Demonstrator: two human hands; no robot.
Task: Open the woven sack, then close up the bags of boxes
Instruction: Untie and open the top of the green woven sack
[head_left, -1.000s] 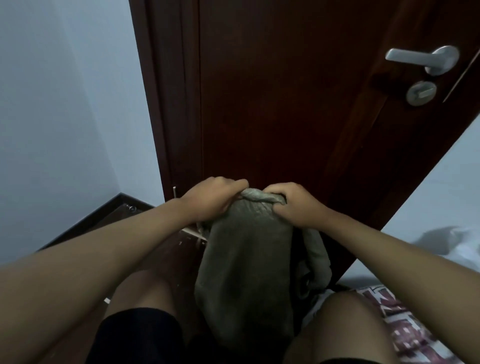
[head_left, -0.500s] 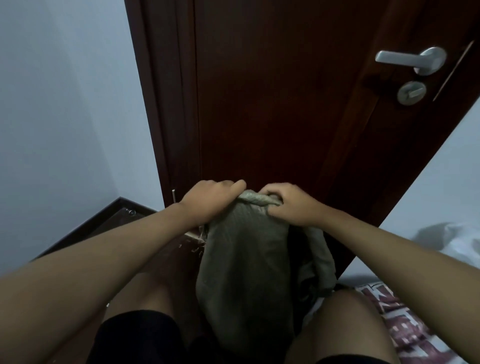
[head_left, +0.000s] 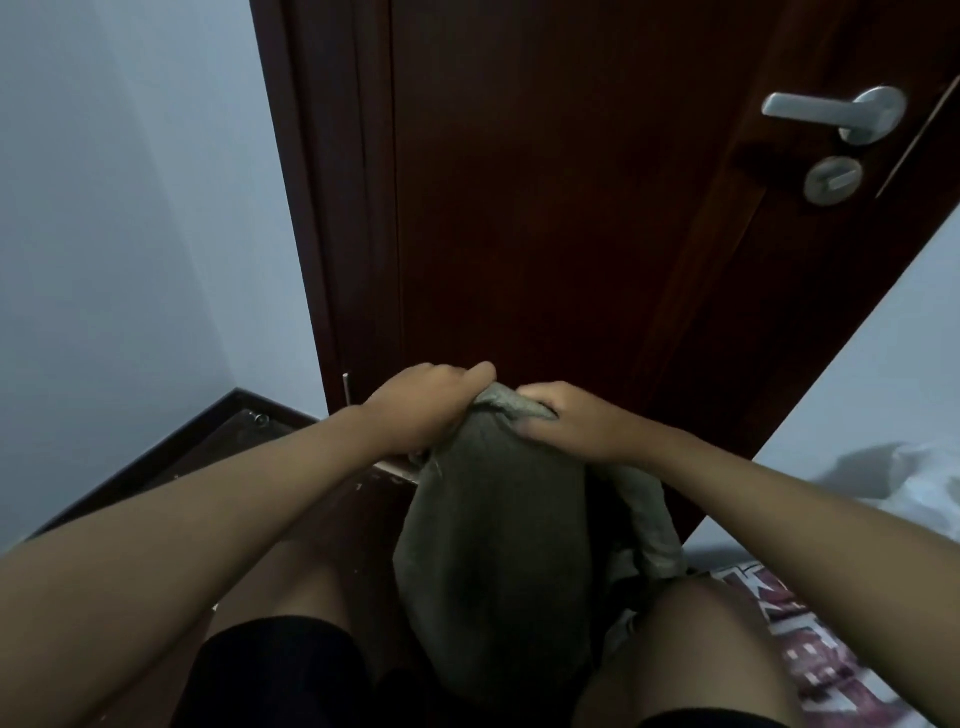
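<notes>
Woven sack (head_left: 493, 545): grey-green, upright between the person's 2 bare knees, bulging, its top bunched into a twisted neck. Neck sits directly between the 2 hands.

Left hand (head_left: 423, 410): fingers curled down over the left side of the sack's neck, gripping the gathered cloth. Thumb tip points toward the right hand, nearly touching it.

Right hand (head_left: 569, 423): fingers curled round the right side of the same neck, pinching the twisted roll of fabric against the palm. The roll pokes out just under its fingertips.

The 2 hands sit just beside each other, both clamped on the sack top; whether the mouth is tied I cannot tell.

Below the right hand and wrist: a second fold of the same grey-green material (head_left: 649, 519) hanging down the sack's right side. Whether it belongs to the sack or is a separate piece is unclear.

Beyond both hands: dark brown door (head_left: 545, 208), closed. Far up and right of the right hand, a silver lever handle (head_left: 836, 114) with a round thumb-turn lock (head_left: 832, 180) just below it.

Left of the left hand: pale wall (head_left: 130, 234) and dark skirting (head_left: 171, 447).

Near the right forearm, lower right: patterned red-and-white cloth (head_left: 810, 654).

Black shorts (head_left: 275, 670) at frame bottom.
</notes>
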